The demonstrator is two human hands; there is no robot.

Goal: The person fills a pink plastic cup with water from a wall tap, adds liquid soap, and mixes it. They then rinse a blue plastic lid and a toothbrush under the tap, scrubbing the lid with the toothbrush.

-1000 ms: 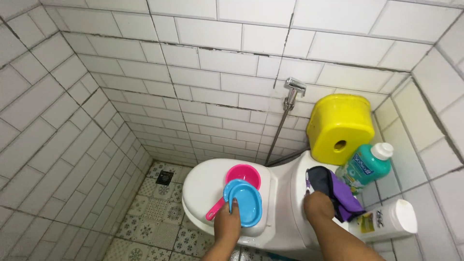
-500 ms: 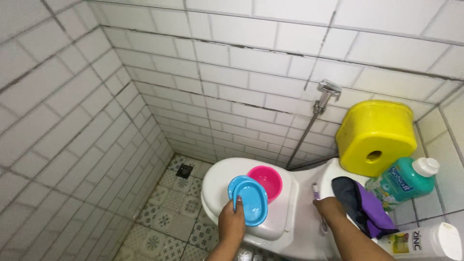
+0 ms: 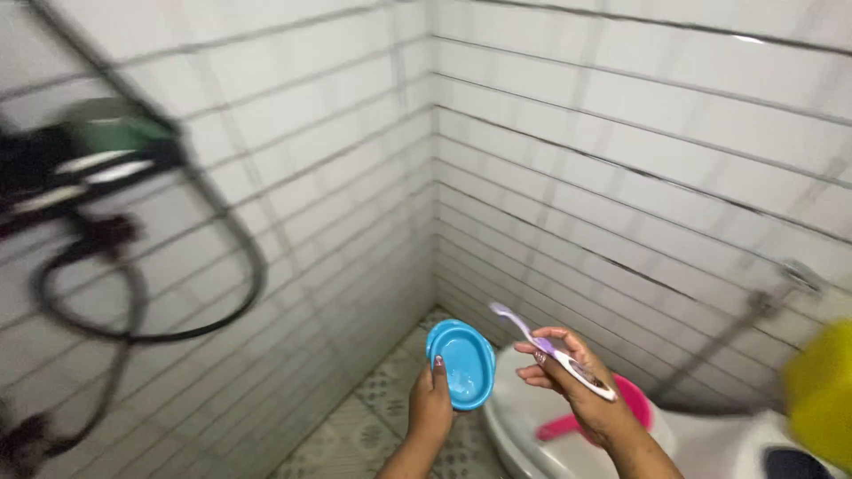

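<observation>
blur: whole frame smeared by motion, worst at left and right edges; tile lines streak.
upper left: dark fixture (image 3: 84, 164) with a green patch on the wall, black hose (image 3: 191, 306) looping under it; too blurred to tell more.
right edge: yellow tub (image 3: 821, 399) cut off by the frame, only its left part shows; metal sprayer and hose (image 3: 754, 310) on the back wall barely readable.
bottom right corner: dark shape, cut off, cannot tell what it is.
toilet: white toilet (image 3: 524, 435) at lower centre, mostly covered by the right hand and cut by the bottom edge.
pink scoop: pink scoop (image 3: 568, 426) sits on the toilet, bowl largely hidden behind the right hand, handle sticking out to the left.
left hand: left hand (image 3: 432, 408) at lower centre, fingers closed on the lower rim of the blue dish, thumb on its front face.
blue dish: blue dish (image 3: 460, 364) held tilted up, hollow side facing the camera, above the floor just left of the toilet.
right hand: right hand (image 3: 581, 386) just right of the dish, thumb and fingers pinching the toothbrush mid-handle, other fingers loosely curled.
toothbrush: purple and white toothbrush (image 3: 546, 349) runs diagonally, head pointing upper left, tail lower right over the palm.
gap: toothbrush head close to the dish's right rim, not touching; hands near each other, apart.
floor: patterned floor tiles (image 3: 355, 426) at bottom centre, blurred.
</observation>
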